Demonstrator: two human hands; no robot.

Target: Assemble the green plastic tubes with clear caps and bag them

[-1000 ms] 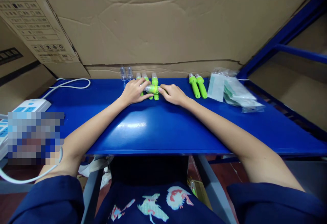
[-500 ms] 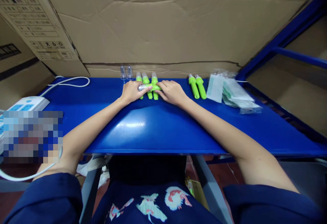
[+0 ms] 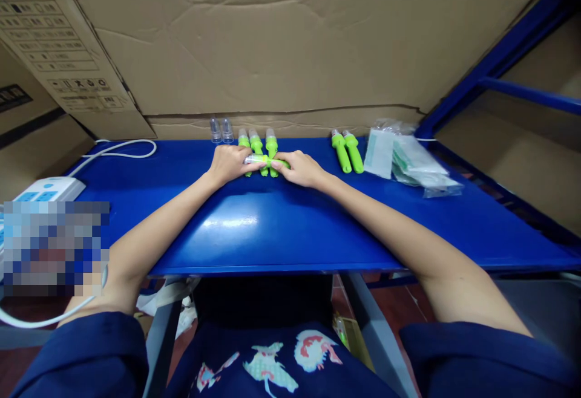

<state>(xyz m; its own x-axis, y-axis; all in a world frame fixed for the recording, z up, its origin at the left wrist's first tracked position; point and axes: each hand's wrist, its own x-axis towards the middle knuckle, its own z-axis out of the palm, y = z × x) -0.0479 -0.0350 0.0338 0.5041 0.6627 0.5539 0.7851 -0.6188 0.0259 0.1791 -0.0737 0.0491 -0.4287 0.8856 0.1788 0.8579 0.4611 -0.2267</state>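
A bright green pen-shaped tool with a clear cap is held level between my two hands, just above the table. My left hand is closed around the capped end, thumb along it. At the other end, the thumb and fingers of my right hand pinch the green handle. Behind it lie several similar green tools with clear caps, among them a capped green tool; my hands partly cover their lower ends. Two loose clear caps stand upright to the left of them.
To the right lie two green tools with bare silvery tips. Beside them are white-and-green packets in clear plastic. A white power strip and cable are on the left. Cardboard walls the back of the blue table.
My right hand's fingers have drawn in more tightly around the green handle. The tool has turned slightly in my grip, and the whole view has shifted a little.
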